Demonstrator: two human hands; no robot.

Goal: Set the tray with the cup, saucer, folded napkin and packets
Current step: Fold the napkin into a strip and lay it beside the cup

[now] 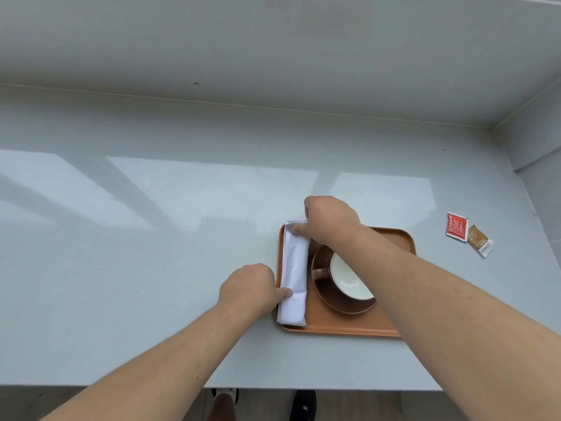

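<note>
**A:** Why is the napkin (294, 276) lying along the left side of the tray (340, 328)?

**B:** I'd say it is because the saucer (340, 305) and cup (349, 278) fill the middle. The long white fold fits the strip left between the saucer and the tray's left rim, running from the near edge to the far one. Its far end pokes slightly over the rim.

**A:** And both hands are on it?

**B:** Yes. The left hand (249, 288) sits just outside the tray with its fingers curled, a fingertip or thumb pressing the napkin's left edge near the close end. The right hand (329, 221) reaches over the cup and pinches the far end between thumb and fingers. One at each end looks like squaring it up, so the fold lies straight and doesn't spring open.

**A:** Is the cup in anyone's way?

**B:** The right forearm crosses above it and hides part of it. The handle points left, toward the napkin, close but apart from it.

**A:** What about the packets?

**B:** A red packet (456, 226) and a brown packet (479, 240) lie on the counter (151, 238), well to the right of the tray, touching each other. By my reckoning they are the last things to go on, probably in the bare right part of the tray.
</note>
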